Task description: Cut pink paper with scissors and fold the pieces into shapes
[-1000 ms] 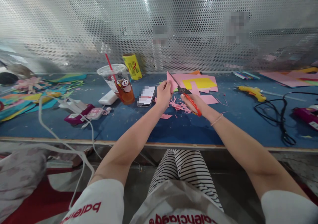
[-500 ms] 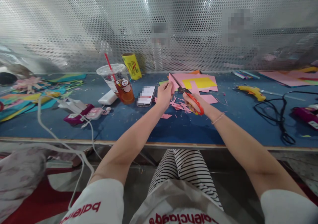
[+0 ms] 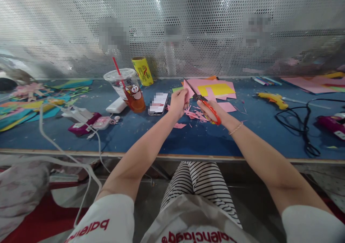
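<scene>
Your left hand (image 3: 178, 102) has its fingertips pinched together on a pink paper piece (image 3: 187, 90), above the blue table (image 3: 196, 142). Your right hand (image 3: 204, 108) is clamped around the red-handled scissors (image 3: 212, 110), blades by that paper. Left of your phone (image 3: 158, 103), a clear cup (image 3: 139, 106) holds an amber drink and a red straw (image 3: 117, 67); you cannot tell what fills the yellow tube (image 3: 143, 72).
</scene>
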`<state>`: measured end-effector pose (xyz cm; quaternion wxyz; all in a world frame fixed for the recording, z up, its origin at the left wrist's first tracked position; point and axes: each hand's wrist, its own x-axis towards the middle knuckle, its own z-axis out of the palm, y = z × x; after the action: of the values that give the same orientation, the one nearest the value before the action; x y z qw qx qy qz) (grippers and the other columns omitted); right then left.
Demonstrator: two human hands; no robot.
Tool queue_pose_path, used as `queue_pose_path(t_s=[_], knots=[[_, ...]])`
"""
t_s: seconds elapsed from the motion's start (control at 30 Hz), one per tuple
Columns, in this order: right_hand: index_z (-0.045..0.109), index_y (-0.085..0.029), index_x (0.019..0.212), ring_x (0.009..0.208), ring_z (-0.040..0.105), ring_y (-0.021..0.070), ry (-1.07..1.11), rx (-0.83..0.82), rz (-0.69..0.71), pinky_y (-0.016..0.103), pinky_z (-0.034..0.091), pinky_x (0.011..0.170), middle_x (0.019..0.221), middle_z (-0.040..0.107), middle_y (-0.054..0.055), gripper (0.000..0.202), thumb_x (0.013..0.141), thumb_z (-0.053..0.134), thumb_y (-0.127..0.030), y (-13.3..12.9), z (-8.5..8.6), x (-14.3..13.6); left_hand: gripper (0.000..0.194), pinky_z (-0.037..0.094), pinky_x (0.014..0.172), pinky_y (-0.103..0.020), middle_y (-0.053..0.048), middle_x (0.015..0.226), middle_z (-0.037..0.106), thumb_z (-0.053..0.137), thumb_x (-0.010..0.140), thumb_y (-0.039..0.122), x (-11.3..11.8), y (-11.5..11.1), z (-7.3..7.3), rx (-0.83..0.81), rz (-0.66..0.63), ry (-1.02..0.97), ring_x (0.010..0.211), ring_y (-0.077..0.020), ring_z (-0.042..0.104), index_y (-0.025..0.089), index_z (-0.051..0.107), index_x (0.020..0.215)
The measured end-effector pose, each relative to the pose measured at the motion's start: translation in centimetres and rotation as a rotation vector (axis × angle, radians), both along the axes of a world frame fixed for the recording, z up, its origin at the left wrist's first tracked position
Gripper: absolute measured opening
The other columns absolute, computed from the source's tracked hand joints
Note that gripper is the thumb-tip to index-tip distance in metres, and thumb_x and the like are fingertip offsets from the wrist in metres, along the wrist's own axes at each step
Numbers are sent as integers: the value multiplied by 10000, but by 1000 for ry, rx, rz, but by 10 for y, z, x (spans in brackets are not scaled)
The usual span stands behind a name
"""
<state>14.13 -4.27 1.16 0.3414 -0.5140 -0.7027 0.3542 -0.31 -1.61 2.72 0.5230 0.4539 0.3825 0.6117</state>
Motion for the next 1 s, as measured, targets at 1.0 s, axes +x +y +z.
queue_pose_path(t_s=[1.0], knots=[[417, -201, 638, 291, 346, 78, 206, -211, 51, 213, 304, 284, 384, 354, -57, 565, 723, 370, -757, -1, -2, -1, 298, 129, 320, -159, 74, 369, 346, 513, 788, 259, 2, -5, -3, -31, -136, 54, 274, -14, 255, 183, 338, 559]])
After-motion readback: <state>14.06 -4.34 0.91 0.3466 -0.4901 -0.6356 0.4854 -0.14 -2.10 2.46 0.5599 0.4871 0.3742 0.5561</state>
